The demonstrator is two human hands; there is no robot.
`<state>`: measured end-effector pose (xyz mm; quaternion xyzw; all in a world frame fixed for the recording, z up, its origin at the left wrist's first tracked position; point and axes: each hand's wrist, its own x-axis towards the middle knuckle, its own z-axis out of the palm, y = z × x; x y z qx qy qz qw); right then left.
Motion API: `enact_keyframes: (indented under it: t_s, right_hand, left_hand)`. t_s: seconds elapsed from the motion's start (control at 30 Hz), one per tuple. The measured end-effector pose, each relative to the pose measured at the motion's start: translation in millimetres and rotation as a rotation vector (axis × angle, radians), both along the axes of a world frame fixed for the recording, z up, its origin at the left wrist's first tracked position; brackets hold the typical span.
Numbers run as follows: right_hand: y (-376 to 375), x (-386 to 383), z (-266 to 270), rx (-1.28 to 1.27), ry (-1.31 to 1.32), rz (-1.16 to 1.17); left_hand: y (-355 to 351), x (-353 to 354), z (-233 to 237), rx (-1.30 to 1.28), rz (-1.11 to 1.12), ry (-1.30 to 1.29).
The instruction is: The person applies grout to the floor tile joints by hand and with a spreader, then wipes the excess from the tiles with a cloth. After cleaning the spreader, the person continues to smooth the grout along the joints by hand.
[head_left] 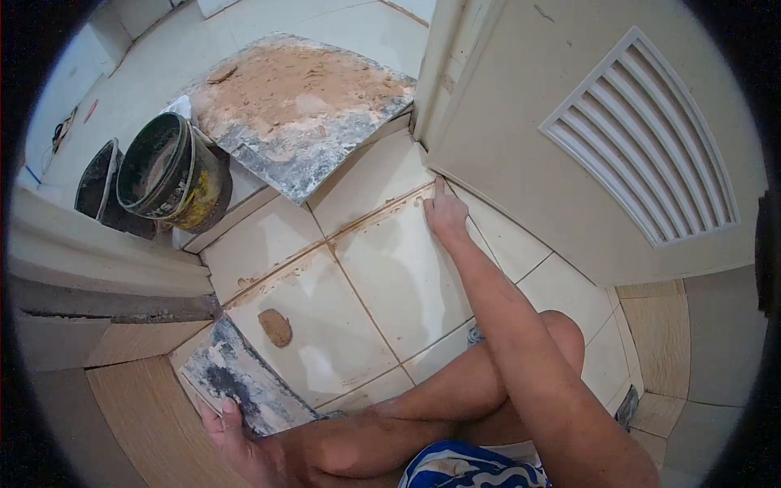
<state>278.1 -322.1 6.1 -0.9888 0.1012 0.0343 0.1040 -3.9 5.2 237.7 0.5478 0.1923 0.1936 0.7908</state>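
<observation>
My left hand (232, 435) is at the lower left, its thumb and fingers closed on the edge of a grey, plaster-smeared board (232, 370). My right hand (446, 213) reaches forward to the floor beside the door's bottom corner, its index finger stretched along a tile joint (390, 206) marked with brown paste. No object shows in it, and its other fingers look curled. Between the hands, a brown lump (275, 328) lies on a cream floor tile (313, 305).
A large board (285, 159) heaped with reddish-brown powder (301, 81) lies ahead. Dark buckets (167, 167) stand at the left. At the right is a door (521, 154) with a louvred vent (647, 142). My bent legs (455, 390) are below.
</observation>
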Motion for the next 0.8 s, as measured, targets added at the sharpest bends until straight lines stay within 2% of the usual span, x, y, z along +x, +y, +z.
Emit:
enact_keyframes:
  t_s: [0.17,0.37,0.47,0.53,0.67,0.73,0.8]
  right_hand:
    - [6.7,-1.8,4.8,-0.098,0.064,-0.014]
    - [6.4,5.2,2.2,0.031,-0.003,-0.062]
    - [10.5,8.7,10.7,0.087,0.045,-0.039]
    - [23.3,5.5,18.1,0.111,0.243,0.066]
    - [38.3,-12.3,31.4,0.157,0.295,0.095]
    - [30.2,-11.1,24.2,0.195,0.260,0.109]
    - [20.8,-10.3,20.2,0.278,0.051,0.065]
  left_hand:
    - [0.4,-2.1,-2.4,0.018,-0.019,-0.026]
    - [-3.1,-1.9,3.2,-0.036,0.059,0.018]
    - [-7.4,1.8,5.7,-0.082,0.070,-0.003]
    - [-12.8,3.2,10.3,-0.083,0.071,0.010]
    - [-12.6,1.3,7.4,-0.081,0.000,0.008]
    - [-13.8,0.5,8.6,-0.058,0.028,0.034]
    - [-12.4,-1.2,8.0,-0.074,0.031,0.033]
